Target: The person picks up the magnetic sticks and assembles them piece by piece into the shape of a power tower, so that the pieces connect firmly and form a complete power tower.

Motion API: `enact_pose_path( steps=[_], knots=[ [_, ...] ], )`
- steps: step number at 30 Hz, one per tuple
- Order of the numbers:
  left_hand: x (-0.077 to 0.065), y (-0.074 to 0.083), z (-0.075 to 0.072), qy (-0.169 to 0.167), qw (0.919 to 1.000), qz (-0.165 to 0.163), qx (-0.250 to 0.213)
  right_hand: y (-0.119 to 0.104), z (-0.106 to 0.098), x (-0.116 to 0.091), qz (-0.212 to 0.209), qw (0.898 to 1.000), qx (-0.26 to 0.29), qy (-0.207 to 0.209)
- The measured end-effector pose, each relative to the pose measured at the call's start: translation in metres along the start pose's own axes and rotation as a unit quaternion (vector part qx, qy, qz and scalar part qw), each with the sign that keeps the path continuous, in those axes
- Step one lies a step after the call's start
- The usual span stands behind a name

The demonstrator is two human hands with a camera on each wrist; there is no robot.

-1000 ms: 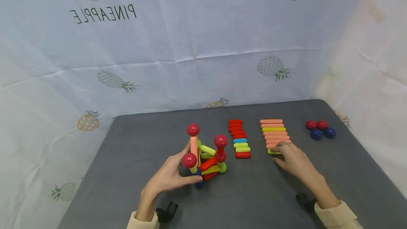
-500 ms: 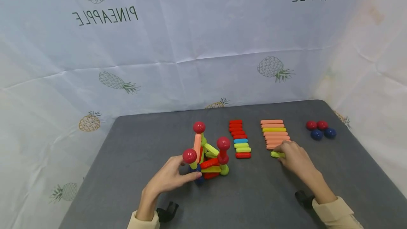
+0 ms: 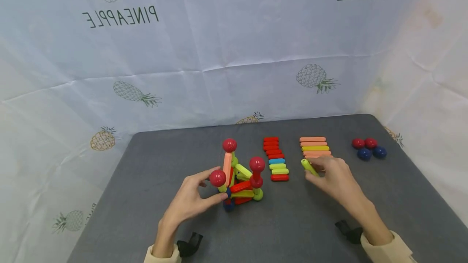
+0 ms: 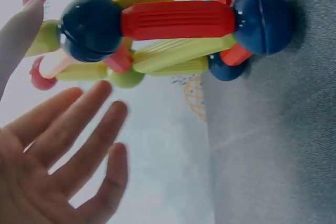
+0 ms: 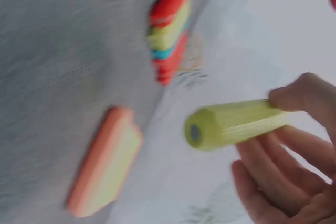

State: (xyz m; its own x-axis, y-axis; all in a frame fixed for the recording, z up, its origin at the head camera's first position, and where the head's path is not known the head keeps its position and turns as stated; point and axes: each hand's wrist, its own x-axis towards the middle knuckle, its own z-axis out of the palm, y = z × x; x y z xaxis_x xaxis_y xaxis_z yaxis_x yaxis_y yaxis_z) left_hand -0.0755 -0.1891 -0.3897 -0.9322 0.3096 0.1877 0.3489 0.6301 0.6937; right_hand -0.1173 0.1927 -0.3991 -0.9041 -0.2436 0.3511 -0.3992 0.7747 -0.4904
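Observation:
My right hand (image 3: 338, 177) pinches a lime-green magnetic rod (image 3: 310, 167) between thumb and fingers, its round end with a grey magnet facing the right wrist view. My left hand (image 3: 190, 196) is at the left side of a structure of magnetic rods and balls (image 3: 241, 186). The thumb touches it near a blue ball (image 4: 90, 27), while the other fingers (image 4: 94, 135) are spread and apart from it in the left wrist view. Three red balls top the structure, and a lower blue ball (image 4: 262, 22) sits at the tabletop.
A column of short rods (image 3: 279, 177), red, blue and lime, lies right of the structure. Longer peach and yellow rods (image 3: 315, 148) lie beyond my right hand, partly hidden by it. Two red and two blue balls (image 3: 364, 154) sit at the far right of the grey table (image 3: 175, 149).
My right hand has taken the lime rod from the near end of the long-rod column, lifted and tilted it. The structure has shifted slightly right, and my left fingers have loosened around it.

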Motion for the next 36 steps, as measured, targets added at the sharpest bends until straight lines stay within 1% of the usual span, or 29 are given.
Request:
enact_pose_path(
  steps=[1,3,6,8,10,12,15,18,21,23,24,26,29,32,36],
  knots=[
    [-0.001,0.001,0.000,0.017,0.9998,0.003,0.000,-0.005,-0.001,0.000,-0.017,0.999,0.012,0.026],
    [-0.002,0.003,-0.001,0.050,0.9987,0.013,-0.002,-0.014,-0.003,0.000,-0.053,0.995,0.040,0.076],
    [-0.003,0.005,-0.001,0.082,0.9960,0.034,-0.008,-0.028,-0.006,0.001,-0.109,0.982,0.080,0.134],
    [-0.003,0.005,0.000,0.087,0.9950,0.047,-0.012,-0.040,-0.007,0.003,-0.145,0.972,0.103,0.157],
    [-0.003,0.005,0.002,0.082,0.9952,0.051,-0.011,-0.052,-0.008,0.004,-0.185,0.959,0.125,0.173],
    [-0.003,0.005,0.003,0.071,0.9963,0.049,-0.006,-0.065,-0.006,0.004,-0.222,0.947,0.149,0.178],
    [-0.003,0.005,0.006,0.056,0.9975,0.040,0.011,-0.085,-0.001,0.003,-0.264,0.933,0.183,0.165],
    [-0.002,0.006,0.008,0.055,0.9976,0.038,0.020,-0.102,0.008,0.004,-0.296,0.922,0.205,0.143],
    [-0.001,0.006,0.009,0.060,0.9970,0.042,0.023,-0.113,0.018,0.008,-0.323,0.916,0.203,0.128],
    [-0.001,0.005,0.009,0.065,0.9965,0.046,0.026,-0.118,0.026,0.012,-0.337,0.913,0.193,0.122],
    [0.000,0.005,0.009,0.069,0.9961,0.047,0.027,-0.120,0.029,0.014,-0.340,0.915,0.184,0.119],
    [0.000,0.004,0.008,0.076,0.9954,0.050,0.029,-0.124,0.036,0.016,-0.340,0.919,0.163,0.115],
    [0.000,0.002,0.008,0.090,0.9939,0.058,0.026,-0.128,0.045,0.016,-0.337,0.927,0.119,0.112],
    [0.000,0.000,0.009,0.113,0.9899,0.084,0.018,-0.131,0.051,0.016,-0.333,0.933,0.078,0.115],
    [0.001,-0.003,0.011,0.153,0.9789,0.135,0.012,-0.136,0.057,0.014,-0.314,0.941,0.037,0.121]
  ],
)
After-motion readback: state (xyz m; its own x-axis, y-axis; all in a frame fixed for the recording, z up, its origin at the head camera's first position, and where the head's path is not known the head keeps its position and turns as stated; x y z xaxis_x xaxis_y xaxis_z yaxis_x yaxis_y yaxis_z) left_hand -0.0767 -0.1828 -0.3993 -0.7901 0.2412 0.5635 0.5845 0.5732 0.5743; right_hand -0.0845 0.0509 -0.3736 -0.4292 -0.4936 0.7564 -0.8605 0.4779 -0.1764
